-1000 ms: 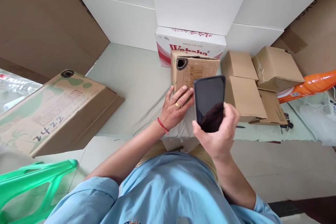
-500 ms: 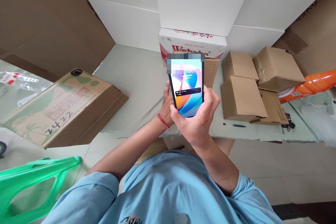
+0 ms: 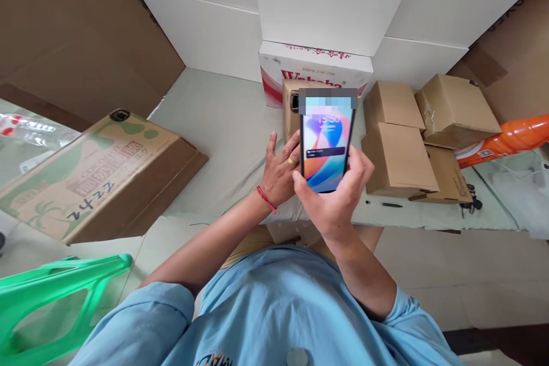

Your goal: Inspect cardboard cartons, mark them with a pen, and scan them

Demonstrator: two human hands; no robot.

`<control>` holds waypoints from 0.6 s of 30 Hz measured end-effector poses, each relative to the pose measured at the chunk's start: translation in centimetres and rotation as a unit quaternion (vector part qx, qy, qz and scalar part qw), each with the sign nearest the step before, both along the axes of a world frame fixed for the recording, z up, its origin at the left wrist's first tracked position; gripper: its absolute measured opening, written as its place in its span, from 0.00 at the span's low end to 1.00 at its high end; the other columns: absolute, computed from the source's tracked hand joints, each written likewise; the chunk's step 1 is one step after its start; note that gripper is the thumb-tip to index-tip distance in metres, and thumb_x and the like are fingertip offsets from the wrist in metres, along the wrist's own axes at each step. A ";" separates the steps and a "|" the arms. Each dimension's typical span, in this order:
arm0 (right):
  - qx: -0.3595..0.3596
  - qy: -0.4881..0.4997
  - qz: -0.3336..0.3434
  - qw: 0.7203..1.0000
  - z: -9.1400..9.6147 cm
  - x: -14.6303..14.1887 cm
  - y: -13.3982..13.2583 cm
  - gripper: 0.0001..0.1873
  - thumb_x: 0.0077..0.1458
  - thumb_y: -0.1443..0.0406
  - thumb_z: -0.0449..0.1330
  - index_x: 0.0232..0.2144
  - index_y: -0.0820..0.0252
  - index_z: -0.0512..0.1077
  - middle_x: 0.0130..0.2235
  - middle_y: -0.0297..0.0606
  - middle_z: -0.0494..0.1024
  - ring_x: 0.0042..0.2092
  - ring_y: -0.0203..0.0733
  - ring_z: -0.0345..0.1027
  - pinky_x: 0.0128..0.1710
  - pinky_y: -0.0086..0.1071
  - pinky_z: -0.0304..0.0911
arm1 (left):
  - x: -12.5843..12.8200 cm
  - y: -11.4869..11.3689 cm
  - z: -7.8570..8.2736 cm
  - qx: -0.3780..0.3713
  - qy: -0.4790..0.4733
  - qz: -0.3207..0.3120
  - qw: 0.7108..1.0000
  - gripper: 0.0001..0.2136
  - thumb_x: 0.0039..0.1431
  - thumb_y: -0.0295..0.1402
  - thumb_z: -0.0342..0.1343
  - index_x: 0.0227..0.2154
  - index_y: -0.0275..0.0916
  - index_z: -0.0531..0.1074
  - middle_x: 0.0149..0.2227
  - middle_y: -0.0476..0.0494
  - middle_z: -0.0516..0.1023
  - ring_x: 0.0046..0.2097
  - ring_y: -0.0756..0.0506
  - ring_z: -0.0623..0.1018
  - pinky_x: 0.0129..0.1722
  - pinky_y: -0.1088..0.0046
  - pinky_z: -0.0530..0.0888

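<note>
A smartphone [image 3: 326, 151] with a lit, colourful lock screen is gripped along its edges by my right hand [image 3: 337, 194]. My left hand [image 3: 281, 174] lies with its fingers spread on the table, a ring on one finger and a red cord at the wrist. Its fingertips reach the near side of a brown cardboard box [image 3: 290, 117], and some pass behind the phone, which covers most of that box. Directly behind it stands a white and red carton [image 3: 315, 63] against the wall.
Several small cardboard boxes [image 3: 397, 157] are stacked to the right, beside an orange bottle [image 3: 506, 137]. A pen [image 3: 392, 205] and keys [image 3: 473, 199] lie near the table's front edge. On the left rests a long printed carton [image 3: 111, 177], above a green stool [image 3: 68, 291].
My right hand has carried the phone to the right, uncovering more of the left hand and the brown box behind. The left hand stays about where it was.
</note>
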State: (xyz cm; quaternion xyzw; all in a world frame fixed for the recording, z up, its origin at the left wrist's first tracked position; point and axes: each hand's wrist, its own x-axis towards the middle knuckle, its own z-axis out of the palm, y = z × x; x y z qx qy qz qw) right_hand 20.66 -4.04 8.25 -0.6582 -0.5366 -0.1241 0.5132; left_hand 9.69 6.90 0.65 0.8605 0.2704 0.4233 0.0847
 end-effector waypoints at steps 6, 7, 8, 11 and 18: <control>-0.030 0.052 -0.117 0.991 -4.2 5.0 -3.2 0.48 0.55 0.44 0.72 0.67 0.58 0.59 0.59 0.53 0.65 0.61 0.61 0.69 0.62 0.60 0.71 | -2.3 -0.4 0.3 0.130 0.029 0.052 0.990 0.34 0.70 0.26 0.59 0.76 0.51 0.63 0.77 0.36 0.68 0.83 0.37 0.55 0.81 0.42 0.50; -0.048 0.064 -0.137 0.987 -5.1 5.7 -3.9 0.48 0.53 0.44 0.72 0.66 0.59 0.60 0.59 0.53 0.66 0.61 0.62 0.69 0.63 0.61 0.70 | -2.7 -0.5 0.1 0.128 0.017 0.057 0.990 0.35 0.69 0.26 0.61 0.76 0.52 0.63 0.78 0.37 0.65 0.83 0.36 0.52 0.81 0.42 0.54; -0.072 0.077 -0.154 0.982 -6.0 6.2 -4.5 0.48 0.52 0.44 0.72 0.65 0.60 0.61 0.58 0.54 0.67 0.61 0.63 0.69 0.63 0.62 0.69 | -3.0 -0.6 -0.2 0.123 0.005 0.061 0.990 0.36 0.68 0.26 0.62 0.75 0.53 0.64 0.80 0.38 0.61 0.84 0.34 0.50 0.80 0.41 0.56; -0.175 0.122 -0.173 0.961 -8.2 6.9 -6.1 0.46 0.50 0.48 0.72 0.64 0.61 0.62 0.59 0.56 0.67 0.61 0.63 0.70 0.62 0.59 0.70 | -3.9 -0.7 -1.3 0.095 -0.034 0.065 0.993 0.38 0.64 0.24 0.65 0.74 0.57 0.65 0.84 0.41 0.48 0.84 0.27 0.44 0.78 0.33 0.57; -0.335 0.151 -0.145 0.919 -11.4 6.4 -7.3 0.46 0.47 0.50 0.70 0.64 0.62 0.64 0.61 0.57 0.69 0.58 0.64 0.73 0.55 0.55 0.75 | -5.2 -1.2 -3.4 0.008 -0.047 0.091 0.995 0.41 0.65 0.25 0.63 0.77 0.56 0.57 0.85 0.36 0.36 0.83 0.24 0.48 0.75 0.29 0.60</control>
